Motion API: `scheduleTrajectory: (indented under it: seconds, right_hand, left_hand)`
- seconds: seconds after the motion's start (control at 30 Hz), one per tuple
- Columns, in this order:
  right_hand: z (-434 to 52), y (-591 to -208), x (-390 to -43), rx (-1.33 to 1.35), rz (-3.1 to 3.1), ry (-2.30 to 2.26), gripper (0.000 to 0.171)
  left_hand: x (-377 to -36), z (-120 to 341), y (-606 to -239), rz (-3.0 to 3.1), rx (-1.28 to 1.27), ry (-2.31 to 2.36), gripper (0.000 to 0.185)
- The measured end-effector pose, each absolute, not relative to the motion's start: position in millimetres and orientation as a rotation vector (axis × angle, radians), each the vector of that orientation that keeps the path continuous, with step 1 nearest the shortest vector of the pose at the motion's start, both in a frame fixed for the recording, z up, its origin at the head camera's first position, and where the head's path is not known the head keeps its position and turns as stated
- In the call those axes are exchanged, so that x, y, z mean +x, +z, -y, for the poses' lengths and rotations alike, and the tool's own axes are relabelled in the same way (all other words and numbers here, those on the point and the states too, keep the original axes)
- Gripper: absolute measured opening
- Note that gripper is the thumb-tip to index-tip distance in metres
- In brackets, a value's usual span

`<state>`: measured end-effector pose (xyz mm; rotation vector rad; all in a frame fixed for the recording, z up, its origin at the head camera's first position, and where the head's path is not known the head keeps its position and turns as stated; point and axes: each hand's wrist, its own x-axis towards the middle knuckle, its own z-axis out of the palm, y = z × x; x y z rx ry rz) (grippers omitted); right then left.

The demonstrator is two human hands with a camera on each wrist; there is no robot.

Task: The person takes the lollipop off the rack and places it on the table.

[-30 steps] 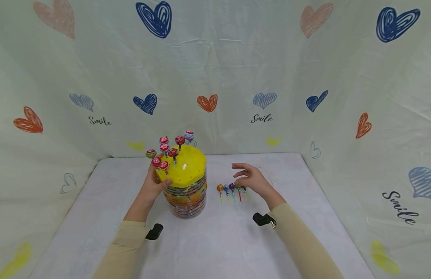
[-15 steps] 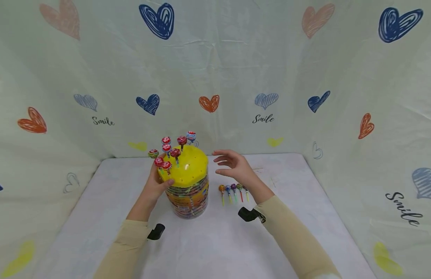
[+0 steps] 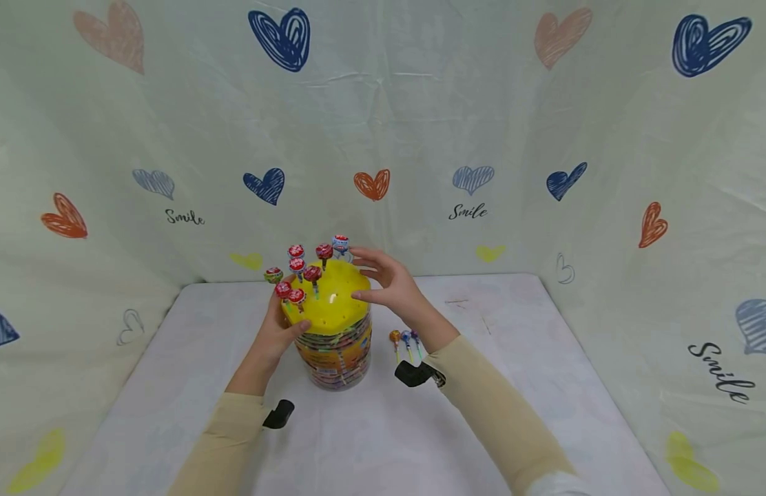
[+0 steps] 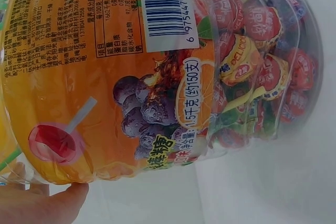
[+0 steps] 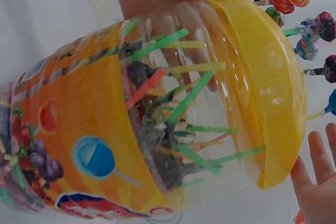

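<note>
A clear plastic lollipop tub (image 3: 336,348) with a yellow perforated lid (image 3: 327,300) stands on the white table (image 3: 525,386). The left hand (image 3: 273,331) curls round its left side, thumb on the lid's rim. The right hand (image 3: 389,282) hovers at the lid's right edge, fingers spread. Three loose lollipops (image 3: 404,341) lie just beside the tub.

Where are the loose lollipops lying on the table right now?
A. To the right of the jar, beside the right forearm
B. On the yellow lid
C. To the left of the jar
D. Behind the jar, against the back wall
A: the loose lollipops lie in a row on the table just right of the jar, next to the right forearm.
</note>
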<state>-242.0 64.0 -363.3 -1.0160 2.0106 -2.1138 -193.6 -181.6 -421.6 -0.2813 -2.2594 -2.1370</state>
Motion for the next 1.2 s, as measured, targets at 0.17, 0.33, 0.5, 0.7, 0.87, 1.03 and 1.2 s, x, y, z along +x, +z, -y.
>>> scheduleTrajectory:
  seconds: [0.17, 0.33, 0.5, 0.7, 0.87, 1.03, 1.2]
  right_hand:
    - [-55, -358, -245, -0.998, -2.057, -2.053, 0.064]
    - [-51, -354, -247, -0.977, -2.132, -1.979, 0.064]
    - [-49, -351, -248, -0.972, -2.147, -1.954, 0.065]
    - [-48, -350, -249, -0.967, -2.12, -1.974, 0.065]
    - [-50, -348, -246, -0.975, -2.073, -2.067, 0.064]
    - [-59, -348, -242, -0.972, -2.007, -2.174, 0.061]
    - [-73, -354, -241, -0.95, -1.909, -2.261, 0.06]
  left_hand:
    - [-194, 181, -421, 2.248, -0.292, -2.138, 0.08]
    - [-194, 180, -421, 2.24, -0.284, -2.15, 0.08]
    - [-194, 180, -420, 2.242, -0.279, -2.156, 0.081]
    - [-193, 181, -419, 2.246, -0.28, -2.145, 0.081]
    - [-194, 180, -419, 2.243, -0.277, -2.155, 0.081]
    - [-194, 180, -419, 2.251, -0.264, -2.164, 0.081]
    - [-194, 181, -419, 2.243, -0.266, -2.174, 0.079]
